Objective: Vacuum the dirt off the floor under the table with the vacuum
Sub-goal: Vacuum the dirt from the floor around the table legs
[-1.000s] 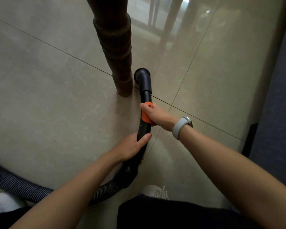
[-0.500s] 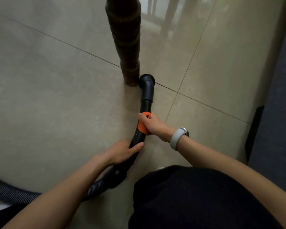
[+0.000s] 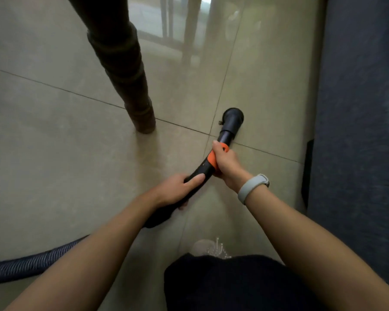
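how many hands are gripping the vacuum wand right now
2. The left hand holds the black wand lower down; the right hand grips its orange collar, nearer the nozzle.

The floor is made of big, shiny, pale tiles with thin dark lines between them. A dark brown desk leg stands on it, right by one line. The round black vacuum nozzle sits on the floor to the right of the leg, apart from it. A ribbed dark hose lies along the floor at the lower left.
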Demonstrator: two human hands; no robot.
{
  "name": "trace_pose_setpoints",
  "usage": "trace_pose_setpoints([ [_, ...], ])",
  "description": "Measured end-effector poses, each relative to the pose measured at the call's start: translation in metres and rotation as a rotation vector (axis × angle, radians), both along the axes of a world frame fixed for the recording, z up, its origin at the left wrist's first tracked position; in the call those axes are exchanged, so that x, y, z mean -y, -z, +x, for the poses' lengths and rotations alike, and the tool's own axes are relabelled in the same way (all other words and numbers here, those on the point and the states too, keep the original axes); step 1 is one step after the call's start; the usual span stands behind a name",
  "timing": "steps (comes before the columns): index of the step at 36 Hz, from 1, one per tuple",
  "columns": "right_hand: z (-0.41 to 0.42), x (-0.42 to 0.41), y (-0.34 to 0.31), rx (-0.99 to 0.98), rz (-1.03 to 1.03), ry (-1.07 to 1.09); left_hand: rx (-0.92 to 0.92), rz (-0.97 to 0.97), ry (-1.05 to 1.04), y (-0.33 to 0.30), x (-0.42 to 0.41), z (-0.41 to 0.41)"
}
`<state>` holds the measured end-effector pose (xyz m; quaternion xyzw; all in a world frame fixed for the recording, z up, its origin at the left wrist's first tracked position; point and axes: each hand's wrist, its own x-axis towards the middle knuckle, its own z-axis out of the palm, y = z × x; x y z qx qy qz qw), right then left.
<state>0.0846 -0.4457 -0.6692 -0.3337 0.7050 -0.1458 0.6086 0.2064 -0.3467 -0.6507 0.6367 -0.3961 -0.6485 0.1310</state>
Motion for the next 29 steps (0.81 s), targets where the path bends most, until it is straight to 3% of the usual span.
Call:
trace_pose_setpoints([
  [8,-0.043,0.087,-0.019,-0.048,-0.064,0.214,0.301,-0.239,0.288,0.001,0.064,-0.02],
  [19,-0.037,0.135,-0.019,0.167,-0.085,0.403,0.364,-0.359,0.224,0.001,0.164,-0.04],
  [29,-0.032,0.2,-0.029,0.078,-0.12,0.415,0.525,-0.365,0.188,0.006,0.214,-0.054],
])
